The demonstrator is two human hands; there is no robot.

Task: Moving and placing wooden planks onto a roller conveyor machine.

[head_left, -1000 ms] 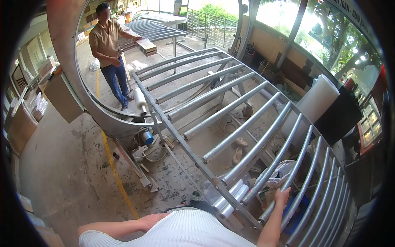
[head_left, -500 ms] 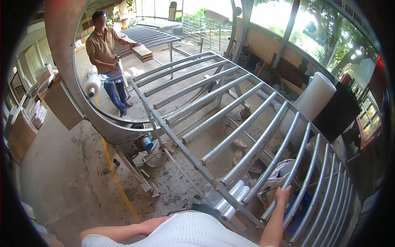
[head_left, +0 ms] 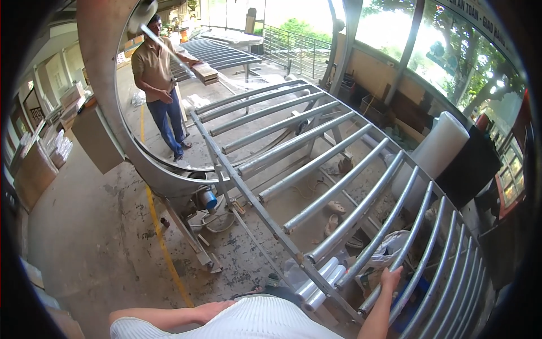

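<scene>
My right hand point(head_left: 390, 277) is closed on a metal roller point(head_left: 407, 254) of the conveyor frame, near the lower right. My left hand point(head_left: 214, 310) lies against my waist over the white ribbed shirt point(head_left: 271, 316), holding nothing; its fingers look flat and are partly hidden. Beyond the rollers, a co-worker stands behind the large ring point(head_left: 96, 68) of a wrapping machine. The co-worker's hand is at a stack of long flat boards or boxes point(head_left: 205, 72) that sticks through the ring. A film roll point(head_left: 143, 17) sits at the ring's top left, with film stretched toward the stack.
The roller conveyor point(head_left: 265, 192) stretches from beside me to the ring. Film rolls point(head_left: 322, 285) lie by its near end. A big white roll point(head_left: 440, 141) stands at right. White bucket point(head_left: 389, 248) and shoes point(head_left: 333, 217) are under the rollers. A yellow line point(head_left: 158, 231) crosses the floor.
The film roll has travelled round the ring from its lower left to its top. The whole view has shifted slightly. My hands keep their places.
</scene>
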